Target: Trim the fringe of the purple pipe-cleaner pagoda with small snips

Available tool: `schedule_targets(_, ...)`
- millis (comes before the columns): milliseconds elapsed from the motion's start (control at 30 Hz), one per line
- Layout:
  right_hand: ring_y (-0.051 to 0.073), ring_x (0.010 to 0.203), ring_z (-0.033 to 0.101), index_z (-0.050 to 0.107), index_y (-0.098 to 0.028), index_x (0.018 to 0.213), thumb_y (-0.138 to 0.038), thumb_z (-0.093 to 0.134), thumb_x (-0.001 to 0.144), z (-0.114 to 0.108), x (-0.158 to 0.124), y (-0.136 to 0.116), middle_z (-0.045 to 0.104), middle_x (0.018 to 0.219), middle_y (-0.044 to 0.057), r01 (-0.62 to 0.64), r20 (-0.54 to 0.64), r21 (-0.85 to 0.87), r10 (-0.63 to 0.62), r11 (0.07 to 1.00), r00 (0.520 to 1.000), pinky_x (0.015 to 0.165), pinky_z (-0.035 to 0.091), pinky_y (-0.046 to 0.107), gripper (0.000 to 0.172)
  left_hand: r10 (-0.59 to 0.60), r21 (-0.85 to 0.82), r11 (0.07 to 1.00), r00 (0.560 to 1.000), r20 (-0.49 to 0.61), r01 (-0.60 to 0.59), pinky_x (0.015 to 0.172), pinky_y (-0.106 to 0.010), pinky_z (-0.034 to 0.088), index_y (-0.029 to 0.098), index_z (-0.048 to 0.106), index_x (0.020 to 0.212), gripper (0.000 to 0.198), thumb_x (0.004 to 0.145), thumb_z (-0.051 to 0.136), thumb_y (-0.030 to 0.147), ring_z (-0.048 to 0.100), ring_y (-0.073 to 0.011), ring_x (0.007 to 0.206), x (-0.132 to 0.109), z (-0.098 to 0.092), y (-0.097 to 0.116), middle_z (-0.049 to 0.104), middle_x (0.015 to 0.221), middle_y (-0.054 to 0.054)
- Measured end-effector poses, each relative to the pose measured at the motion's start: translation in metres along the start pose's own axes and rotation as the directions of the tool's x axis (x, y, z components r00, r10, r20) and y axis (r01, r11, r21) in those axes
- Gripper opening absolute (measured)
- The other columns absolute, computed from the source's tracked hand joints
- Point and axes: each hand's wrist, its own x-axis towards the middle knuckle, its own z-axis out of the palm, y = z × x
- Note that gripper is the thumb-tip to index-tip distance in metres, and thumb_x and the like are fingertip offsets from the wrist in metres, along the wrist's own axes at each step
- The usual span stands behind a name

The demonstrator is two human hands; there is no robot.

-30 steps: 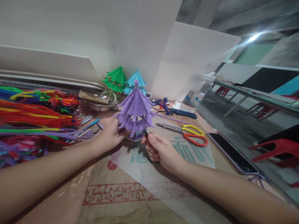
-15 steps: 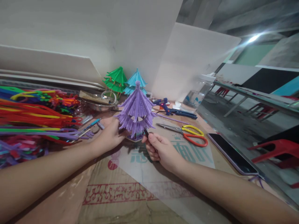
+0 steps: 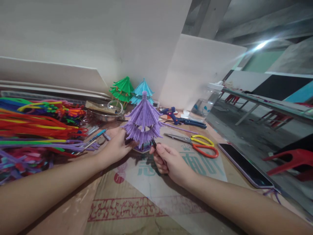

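Observation:
A purple two-tiered pavilion model (image 3: pixel 143 119), its roofs made of fuzzy pipe cleaners, stands upright on a small base in the middle of the table. My left hand (image 3: pixel 119 143) holds it low on the left side, with the fingertips partly hidden under the lower roof. In the closed fingers of my right hand (image 3: pixel 168 160) is a slim black pointed tool (image 3: pixel 154 143) that looks like tweezers. Its tip reaches the front right edge of the lower roof; whether it grips anything there I cannot tell.
Behind stand a green pavilion (image 3: pixel 122 89) and a blue one (image 3: pixel 143 89). Pipe cleaner bundles (image 3: pixel 36 124) lie left, near a metal bowl (image 3: pixel 105 114). To the right are scissors (image 3: pixel 202 145), a glue gun (image 3: pixel 171 114), pliers (image 3: pixel 193 123), a phone (image 3: pixel 244 166) and a plastic jug (image 3: pixel 205 102).
The whole scene sits slightly lower in the picture, as the head view has tilted up a little. Both hands keep nearly the same places at the purple pavilion.

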Motion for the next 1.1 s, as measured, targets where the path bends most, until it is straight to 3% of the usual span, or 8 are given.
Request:
schedule_targets(367, 0.002, 0.037, 0.019, 0.057, -0.017, 0.078, -0.063, 0.080, 0.062, -0.0012, 0.0004, -0.0018, 0.036, 0.047, -0.012, 0.003, -0.002, -0.003, -0.003, 1.000, 1.000, 0.036, 0.010, 0.017, 0.054, -0.001, 0.009, 1.000, 1.000, 0.014, 0.001, 0.091, -0.047, 0.049, 0.019, 0.051, 0.093, 0.029, 0.085, 0.053, 0.047, 0.058, -0.0281, 0.094, 0.0014, 0.0002, 0.0017, 0.058, 0.090, -0.008)
schedule_targets(1100, 0.004, 0.038, 0.019, 0.057, -0.017, 0.078, -0.064, 0.076, 0.066, 0.0006, -0.0001, -0.0008, 0.032, 0.047, -0.012, -0.006, -0.018, -0.110, 0.004, 0.994, 1.000, 0.037, 0.010, 0.018, 0.052, 0.022, 0.061, 0.998, 1.000, -0.002, -0.022, 0.082, -0.037, 0.050, 0.019, 0.054, 0.090, 0.022, 0.086, 0.055, 0.041, 0.058, -0.0231, 0.086, 0.0002, -0.0002, -0.0028, 0.062, 0.089, -0.006)
